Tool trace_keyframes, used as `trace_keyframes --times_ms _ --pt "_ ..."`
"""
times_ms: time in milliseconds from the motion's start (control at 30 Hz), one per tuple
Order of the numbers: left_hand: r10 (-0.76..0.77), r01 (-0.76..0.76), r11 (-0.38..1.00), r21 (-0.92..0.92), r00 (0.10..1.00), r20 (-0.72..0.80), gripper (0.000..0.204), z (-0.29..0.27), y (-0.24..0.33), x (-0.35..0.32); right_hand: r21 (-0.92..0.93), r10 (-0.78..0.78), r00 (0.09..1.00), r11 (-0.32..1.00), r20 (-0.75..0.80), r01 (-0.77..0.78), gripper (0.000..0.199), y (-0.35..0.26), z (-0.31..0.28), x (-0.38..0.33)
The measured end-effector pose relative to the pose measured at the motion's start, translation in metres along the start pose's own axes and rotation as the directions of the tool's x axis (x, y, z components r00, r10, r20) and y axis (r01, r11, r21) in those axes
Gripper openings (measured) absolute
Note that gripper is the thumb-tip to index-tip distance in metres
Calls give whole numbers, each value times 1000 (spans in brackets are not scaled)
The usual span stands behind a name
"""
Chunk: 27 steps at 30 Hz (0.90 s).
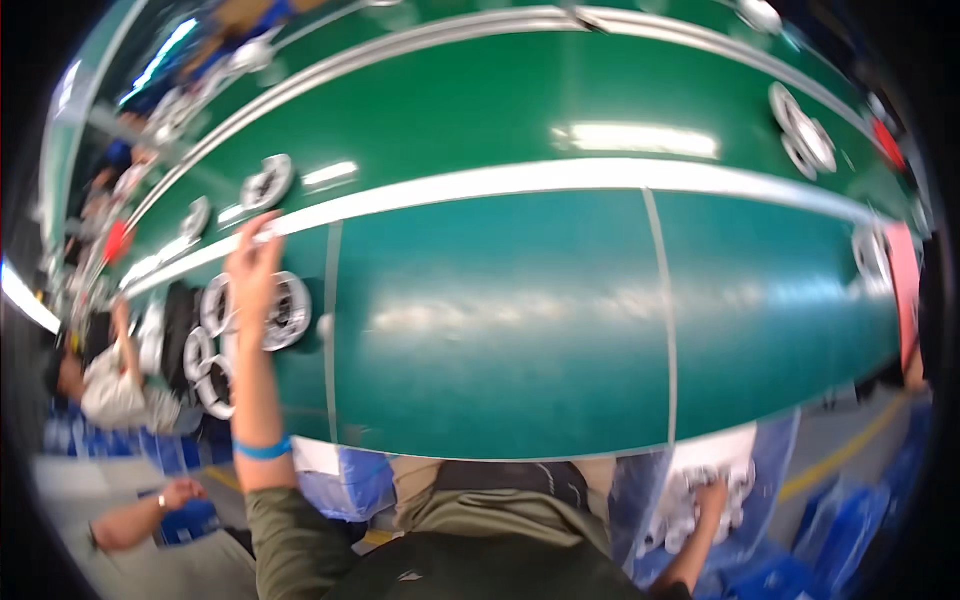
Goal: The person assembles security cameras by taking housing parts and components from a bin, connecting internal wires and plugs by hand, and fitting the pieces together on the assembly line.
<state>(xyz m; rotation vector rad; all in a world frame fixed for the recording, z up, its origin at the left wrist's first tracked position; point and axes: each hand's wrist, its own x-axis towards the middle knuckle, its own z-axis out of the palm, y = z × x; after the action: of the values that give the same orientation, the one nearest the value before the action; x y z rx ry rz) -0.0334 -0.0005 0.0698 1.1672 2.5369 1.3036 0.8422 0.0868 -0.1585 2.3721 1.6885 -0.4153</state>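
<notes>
White round parts with dark openings (290,312) sit clustered at centre-left of the frame, on the teal work surface (500,310). Left forearm, blue wristband (262,450), crosses in front of the cluster; can't tell if it touches. Left hand (254,262) is above the cluster in the frame, at the long white rail (540,180). Fingers extended, partly spread, motion-blurred; small white spot at the tips, can't tell if gripped.

Right hand (712,495) is lower right, at a pile of small white parts (735,485) in a container lined with translucent blue plastic (772,470). Finger opening unreadable, can't tell if it has hold of anything.

Past the rail: green belt (450,100). One white spoked wheel-like part (268,182) upper left, just beyond the left fingertips; white double-ring part (803,130) upper right. Pink panel (903,290) at right edge. Co-worker in a light top (125,395) at far left.
</notes>
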Motion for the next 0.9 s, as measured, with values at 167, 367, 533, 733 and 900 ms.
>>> trace_keyframes --times_ms 167,367,533,733,900 --pt "-316 408 516 -753 908 276 37 67 30 65 63 -132 963 987 -235 150 20 11 25 46" --pt "-568 91 249 -964 820 -70 85 60 -25 144 117 -71 955 987 -289 109 30 36 -7 35" --pt "-660 166 325 -931 745 -98 90 14 -35 155 -317 -172 857 948 -486 11 51 -31 -214 -70" --pt "-394 197 897 -396 761 -515 54 49 3 137 177 -433 521 620 -735 765 35 -178 -389 -125" --pt "-256 -10 710 -704 928 -272 27 68 55 58 -25 -806 146 196 -573 980 41 -384 -385 -162"
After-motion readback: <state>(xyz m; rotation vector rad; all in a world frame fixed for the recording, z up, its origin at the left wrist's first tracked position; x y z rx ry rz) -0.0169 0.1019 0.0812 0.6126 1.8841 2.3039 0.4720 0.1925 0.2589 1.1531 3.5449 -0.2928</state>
